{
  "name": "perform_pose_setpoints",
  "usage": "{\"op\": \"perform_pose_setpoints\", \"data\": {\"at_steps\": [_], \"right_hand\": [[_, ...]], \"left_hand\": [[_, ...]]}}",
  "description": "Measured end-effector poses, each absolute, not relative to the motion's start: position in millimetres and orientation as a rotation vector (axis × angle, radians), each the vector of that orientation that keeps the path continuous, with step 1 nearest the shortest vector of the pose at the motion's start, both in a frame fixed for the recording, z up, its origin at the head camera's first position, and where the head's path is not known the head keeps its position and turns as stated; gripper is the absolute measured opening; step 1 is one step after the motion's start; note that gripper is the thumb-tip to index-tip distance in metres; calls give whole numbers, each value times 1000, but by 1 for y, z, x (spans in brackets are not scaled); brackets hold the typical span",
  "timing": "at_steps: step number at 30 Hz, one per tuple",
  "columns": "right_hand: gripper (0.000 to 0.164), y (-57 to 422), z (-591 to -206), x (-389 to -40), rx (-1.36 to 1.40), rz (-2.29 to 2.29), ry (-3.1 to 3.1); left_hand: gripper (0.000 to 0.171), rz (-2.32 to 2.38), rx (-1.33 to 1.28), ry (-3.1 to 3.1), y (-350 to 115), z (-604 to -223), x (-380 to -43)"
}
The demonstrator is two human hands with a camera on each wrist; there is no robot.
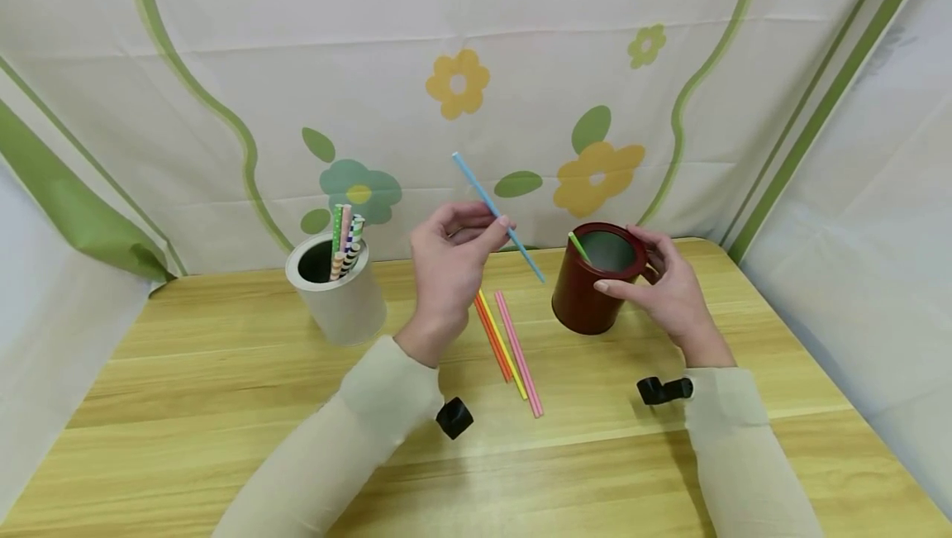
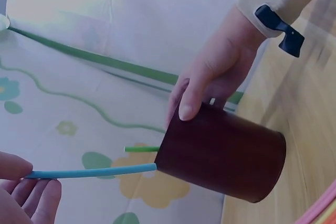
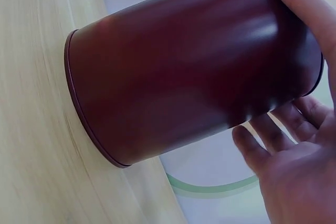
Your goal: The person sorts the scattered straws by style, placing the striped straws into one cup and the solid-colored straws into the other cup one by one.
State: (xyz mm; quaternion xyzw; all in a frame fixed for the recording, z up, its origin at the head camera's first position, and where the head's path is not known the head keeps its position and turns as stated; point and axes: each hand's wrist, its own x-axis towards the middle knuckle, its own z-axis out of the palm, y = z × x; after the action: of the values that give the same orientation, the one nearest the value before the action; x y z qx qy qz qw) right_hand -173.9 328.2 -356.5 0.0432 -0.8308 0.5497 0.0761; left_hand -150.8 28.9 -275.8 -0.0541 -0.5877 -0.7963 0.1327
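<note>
While left hand (image 1: 449, 261) pinches blue straw (image 1: 480, 191) mid-frame, long axis slanting down-right, lower tip hangs near red can (image 1: 587, 302), off its left side. Can on table (image 1: 223, 406) right of center, green straw (image 1: 579, 248) in it; right hand (image 1: 677, 294) nearer, gripping rim, thumb in front.

Lower end of the green straw (image 1: 578, 247) out of sight inside the dark red can (image 1: 583, 302)

In the head view, taken as a clock, a pale curtain (image 1: 550, 42) hangs behind the wooden table (image 1: 587, 472), which spreads at 6 o'clock. The cloth carries one orange flower (image 1: 442, 87) at 12, a teal flower (image 1: 359, 193) at 10, and a larger orange flower (image 1: 578, 181) at 2.
</note>
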Motion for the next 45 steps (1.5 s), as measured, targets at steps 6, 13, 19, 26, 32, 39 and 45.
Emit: {"op": "perform_pose_setpoints", "data": {"at_steps": [6, 13, 19, 26, 32, 39, 45], "right_hand": [[94, 327, -357, -174, 113, 1648, -2467], [92, 327, -358, -174, 118, 1620, -2449], [91, 328, -358, -174, 126, 1626, -2433], [91, 326, -360, -174, 127, 1661, -2415], [91, 326, -358, -174, 132, 1660, -2414], [91, 326, -358, -174, 130, 1666, -2418], [92, 326, -359, -175, 131, 1655, -2423]], "left_hand": [[21, -2341, -168, -1693, 37, -272, -151], [18, -2431, -152, -1642, 47, -267, -153], [11, -2509, -158, -1577, 59, -268, -157], [9, -2466, -146, -1659, 72, -278, -159], [9, -2359, -173, -1834, 79, -286, -160], [10, -2246, -151, -2051, 82, -294, -164], [10, -2173, -222, -2167, 86, -298, -168]]}}
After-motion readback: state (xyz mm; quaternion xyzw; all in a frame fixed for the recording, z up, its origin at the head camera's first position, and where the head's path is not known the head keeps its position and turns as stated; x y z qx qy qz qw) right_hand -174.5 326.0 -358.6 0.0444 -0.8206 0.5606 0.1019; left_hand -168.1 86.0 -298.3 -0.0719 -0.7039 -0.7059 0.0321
